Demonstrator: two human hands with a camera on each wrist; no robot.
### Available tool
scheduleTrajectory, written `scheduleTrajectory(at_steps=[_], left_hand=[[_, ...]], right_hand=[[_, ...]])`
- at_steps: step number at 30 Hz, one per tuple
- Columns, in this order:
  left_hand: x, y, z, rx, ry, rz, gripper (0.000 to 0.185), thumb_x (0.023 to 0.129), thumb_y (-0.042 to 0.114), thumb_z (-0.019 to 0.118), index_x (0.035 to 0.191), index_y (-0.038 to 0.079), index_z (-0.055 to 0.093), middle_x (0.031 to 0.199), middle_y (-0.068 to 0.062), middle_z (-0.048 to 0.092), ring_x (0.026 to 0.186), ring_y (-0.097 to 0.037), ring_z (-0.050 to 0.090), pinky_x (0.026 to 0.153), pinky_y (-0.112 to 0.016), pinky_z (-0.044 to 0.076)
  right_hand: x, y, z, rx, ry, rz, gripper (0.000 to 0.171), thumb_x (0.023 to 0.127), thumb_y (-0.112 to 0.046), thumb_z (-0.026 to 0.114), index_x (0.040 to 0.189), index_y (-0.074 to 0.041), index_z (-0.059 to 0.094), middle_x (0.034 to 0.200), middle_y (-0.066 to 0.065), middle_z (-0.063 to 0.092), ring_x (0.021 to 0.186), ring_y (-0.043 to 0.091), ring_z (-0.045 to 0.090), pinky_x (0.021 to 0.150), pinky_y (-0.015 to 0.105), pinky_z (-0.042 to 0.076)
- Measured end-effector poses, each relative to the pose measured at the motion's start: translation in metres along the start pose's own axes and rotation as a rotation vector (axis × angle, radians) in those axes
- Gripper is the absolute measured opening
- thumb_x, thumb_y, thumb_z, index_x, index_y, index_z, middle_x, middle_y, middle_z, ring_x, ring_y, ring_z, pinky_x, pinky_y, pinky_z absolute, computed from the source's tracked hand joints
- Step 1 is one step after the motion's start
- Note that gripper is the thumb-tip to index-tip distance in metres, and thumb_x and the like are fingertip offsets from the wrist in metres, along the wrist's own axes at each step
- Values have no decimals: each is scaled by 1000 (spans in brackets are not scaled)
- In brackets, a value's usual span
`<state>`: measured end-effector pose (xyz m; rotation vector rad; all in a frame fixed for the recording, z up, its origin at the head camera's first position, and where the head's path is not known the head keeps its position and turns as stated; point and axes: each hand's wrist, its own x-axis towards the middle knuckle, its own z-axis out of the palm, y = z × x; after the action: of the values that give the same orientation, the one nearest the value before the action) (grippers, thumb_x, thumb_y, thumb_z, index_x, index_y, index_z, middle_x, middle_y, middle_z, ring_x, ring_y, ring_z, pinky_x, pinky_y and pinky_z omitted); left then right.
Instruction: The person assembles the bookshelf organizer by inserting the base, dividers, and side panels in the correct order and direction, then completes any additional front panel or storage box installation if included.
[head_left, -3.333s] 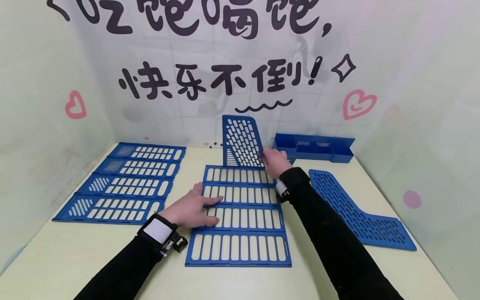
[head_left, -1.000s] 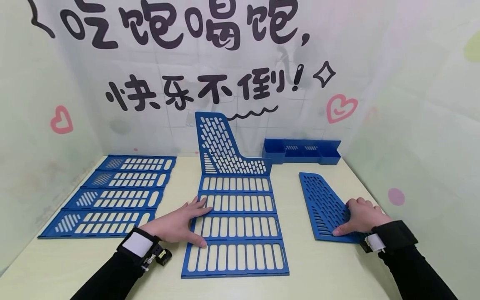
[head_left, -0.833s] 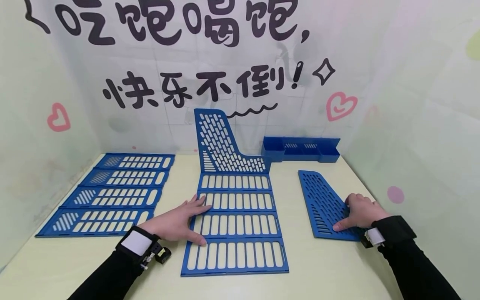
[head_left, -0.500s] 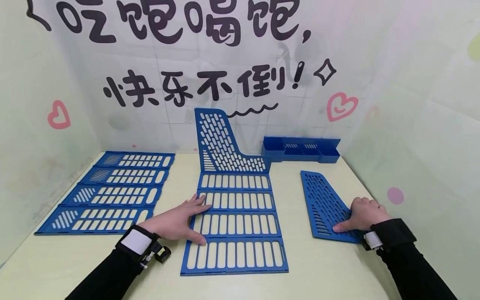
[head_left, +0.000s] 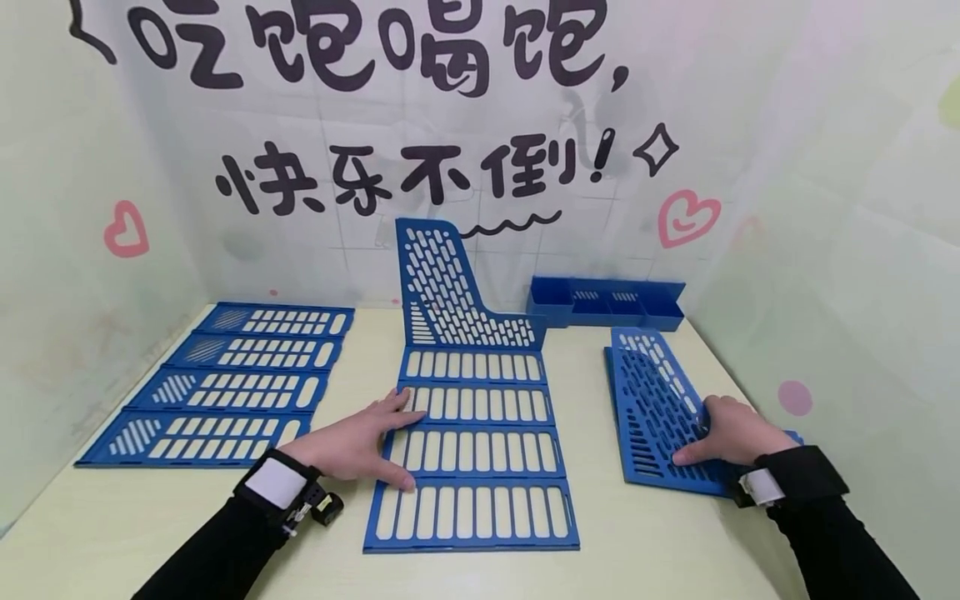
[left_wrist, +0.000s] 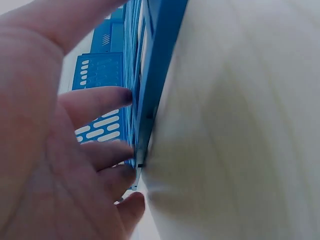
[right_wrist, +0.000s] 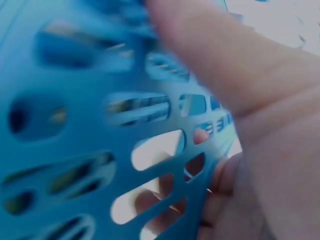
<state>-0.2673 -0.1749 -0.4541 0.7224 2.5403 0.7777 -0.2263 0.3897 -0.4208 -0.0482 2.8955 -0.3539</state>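
- At far left, four blue slotted plastic panels (head_left: pixel 225 379) lie flat in a row on the pale surface (head_left: pixel 112 533), well apart from your hands.
- Your left hand (head_left: pixel 352 442) lies flat, fingers straight, pressing the blue ribbed base panel (head_left: pixel 472 450), likely to steady it; the blue perforated L-shaped side panel (head_left: pixel 450 287) stands upright at its far edge.
- A blue plastic tray (head_left: pixel 607 302) sits by the wall.
- Your right hand (head_left: pixel 731 433) grips the second blue perforated side panel (head_left: pixel 652 408), fingers curled under its right edge, tilting it off the surface.
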Motion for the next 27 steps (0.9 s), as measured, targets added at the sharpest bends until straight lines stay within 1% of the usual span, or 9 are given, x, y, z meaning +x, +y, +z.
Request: scheduleTrajectory(at_steps=[3, 5, 9, 10, 14, 15, 18, 22, 27], left_hand=[[-1, 1, -3, 33, 61, -13, 104, 86, 59, 90, 168, 12, 47, 183, -27, 10, 168, -55, 8, 129, -78, 22], [-1, 1, -5, 57, 102, -19, 100, 88, 58, 89, 166, 11, 49, 181, -31, 15, 167, -57, 10, 128, -79, 24], [-1, -2, -6, 51, 109, -22, 94, 90, 56, 87, 165, 11, 51, 179, -32, 21, 166, -58, 16, 128, -78, 26], [-1, -2, -6, 40, 101, -21, 93, 91, 55, 87, 164, 11, 52, 179, -32, 22, 166, -58, 17, 128, -77, 27], [0, -3, -4, 20, 89, -16, 93, 89, 56, 88, 163, 12, 53, 179, -31, 22, 166, -56, 20, 129, -75, 28], [1, -3, -4, 19, 89, -16, 93, 89, 56, 88, 163, 12, 53, 179, -31, 23, 166, -56, 20, 129, -75, 28], [1, -2, -3, 20, 91, -25, 95, 89, 57, 88, 164, 11, 52, 179, -30, 23, 166, -55, 21, 130, -74, 28], [0, -2, -2, 23, 101, -55, 99, 87, 57, 89, 165, 9, 51, 179, -29, 23, 166, -55, 22, 130, -73, 28], [-1, -3, -3, 31, 107, -67, 100, 87, 58, 89, 164, 7, 51, 180, -28, 24, 166, -55, 22, 130, -74, 27]], right_hand=[[-3, -8, -14, 127, -9, -8, 88, 85, -52, 94, 130, 12, 54, 106, 16, 70, 94, 29, 65, 86, 51, 59], [-1, -17, -22, 162, 38, -30, 75, 90, -47, 91, 127, 7, 54, 101, 12, 67, 92, 26, 64, 81, 45, 57], [13, -38, -27, 156, 186, -68, 56, 99, -37, 84, 120, 3, 49, 95, 12, 59, 85, 25, 61, 72, 38, 50], [18, -43, -26, 144, 219, -67, 53, 100, -35, 83, 116, 1, 48, 92, 12, 56, 83, 26, 60, 70, 36, 46], [37, -59, -15, 98, 311, -79, 46, 103, -32, 80, 111, -1, 47, 88, 12, 55, 77, 25, 57, 67, 36, 44], [42, -62, -12, 95, 323, -83, 45, 104, -31, 79, 110, -1, 46, 87, 12, 54, 76, 25, 57, 68, 37, 44], [56, -71, -5, 91, 353, -101, 42, 105, -30, 77, 107, -2, 45, 84, 11, 54, 76, 26, 55, 80, 46, 43], [69, -80, -2, 80, 370, -115, 40, 107, -29, 74, 107, -2, 45, 82, 10, 53, 80, 29, 56, 95, 59, 34], [75, -85, -1, 69, 391, -119, 39, 107, -28, 73, 108, -1, 45, 82, 10, 53, 81, 30, 56, 99, 61, 34]])
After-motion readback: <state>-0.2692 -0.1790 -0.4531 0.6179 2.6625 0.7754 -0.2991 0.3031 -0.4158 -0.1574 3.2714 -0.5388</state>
